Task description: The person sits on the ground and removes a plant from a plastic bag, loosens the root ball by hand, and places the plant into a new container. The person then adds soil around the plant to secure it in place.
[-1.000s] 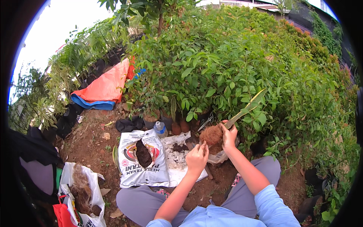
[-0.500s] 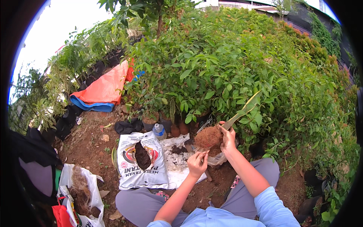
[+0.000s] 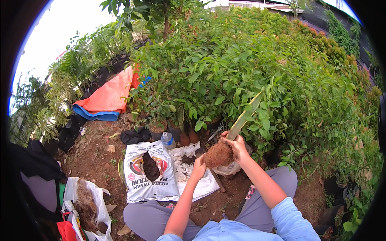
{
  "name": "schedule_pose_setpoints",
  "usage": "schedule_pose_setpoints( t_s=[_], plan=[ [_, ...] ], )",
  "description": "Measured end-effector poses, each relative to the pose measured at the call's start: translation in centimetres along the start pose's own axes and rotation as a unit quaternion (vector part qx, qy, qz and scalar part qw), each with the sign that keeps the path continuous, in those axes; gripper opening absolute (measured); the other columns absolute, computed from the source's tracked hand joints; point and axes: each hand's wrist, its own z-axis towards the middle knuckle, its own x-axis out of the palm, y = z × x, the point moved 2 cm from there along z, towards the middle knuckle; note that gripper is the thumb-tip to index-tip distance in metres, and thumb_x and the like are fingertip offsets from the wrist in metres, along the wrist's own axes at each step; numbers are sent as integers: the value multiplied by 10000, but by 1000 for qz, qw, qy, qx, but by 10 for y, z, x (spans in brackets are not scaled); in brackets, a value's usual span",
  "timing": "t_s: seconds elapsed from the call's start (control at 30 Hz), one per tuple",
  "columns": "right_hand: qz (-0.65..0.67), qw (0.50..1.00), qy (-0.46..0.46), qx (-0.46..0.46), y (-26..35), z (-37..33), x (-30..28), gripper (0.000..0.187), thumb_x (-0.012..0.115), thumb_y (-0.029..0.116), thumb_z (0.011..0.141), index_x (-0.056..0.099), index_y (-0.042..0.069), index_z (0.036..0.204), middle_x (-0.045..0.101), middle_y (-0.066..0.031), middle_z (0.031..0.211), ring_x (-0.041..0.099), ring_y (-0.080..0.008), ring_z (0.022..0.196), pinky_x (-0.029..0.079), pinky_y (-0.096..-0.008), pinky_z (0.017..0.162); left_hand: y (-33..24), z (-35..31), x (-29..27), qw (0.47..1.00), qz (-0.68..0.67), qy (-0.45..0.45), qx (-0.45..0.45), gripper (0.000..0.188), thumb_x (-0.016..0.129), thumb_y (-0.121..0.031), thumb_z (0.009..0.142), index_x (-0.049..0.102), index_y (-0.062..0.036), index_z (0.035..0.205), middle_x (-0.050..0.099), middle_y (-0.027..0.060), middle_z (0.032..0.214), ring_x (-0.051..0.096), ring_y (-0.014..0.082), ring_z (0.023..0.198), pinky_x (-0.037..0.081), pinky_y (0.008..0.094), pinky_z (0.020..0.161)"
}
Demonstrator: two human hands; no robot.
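Observation:
My right hand [image 3: 238,149] is closed round the base of a snake plant [image 3: 246,116], a stiff green leaf with yellow edges that leans up to the right. A shaggy ball of brown coconut fibre [image 3: 218,155] wraps its lower end. At the ball's left side, my left hand [image 3: 199,166] grips the fibre with curled fingers. The fingertips are partly hidden. Below the ball, a crumpled clear plastic bag [image 3: 230,169] lies on the ground.
A white sack [image 3: 138,182] with dark soil showing through a hole lies ahead-left, beside a soil-strewn white sheet [image 3: 201,185] and a water bottle [image 3: 168,139]. Another white bag [image 3: 102,209] holds loose fibre at lower left. Dense leafy plants [image 3: 241,72] rise ahead; an orange tarp [image 3: 108,94] lies far left.
My left hand has moved up and left, from below the fibre ball to its side. The right hand has shifted slightly left with the plant, and the ball has turned.

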Motion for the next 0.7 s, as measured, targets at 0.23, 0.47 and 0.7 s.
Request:
schedule_pose_setpoints(
  t_s=[0.23,0.47,0.7],
  plan=[
    [-78,995,15,-55,-4,0,-7,237,671,28,723,552,14,927,588,-33,885,556,-128,834,440,-278,756,-10,1,-7,993,111,31,40,342,422,-150,884,493,75,1132,595,95,984,534,134,887,410,261,800],
    [-165,981,-5,-103,-6,2,-12,229,663,35,736,543,22,930,585,-41,885,558,-127,833,444,-270,750,40,-2,11,954,-248,21,-166,623,373,-477,909,397,52,1238,467,137,1233,448,188,1110,349,309,942],
    [-146,983,60,-94,-19,-3,11,182,612,114,809,551,30,958,594,-54,910,563,-132,852,448,-279,769,62,-10,-3,969,-184,29,-163,676,338,-528,898,295,-1,1319,434,117,1284,434,237,1169,367,362,943]
  ],
)
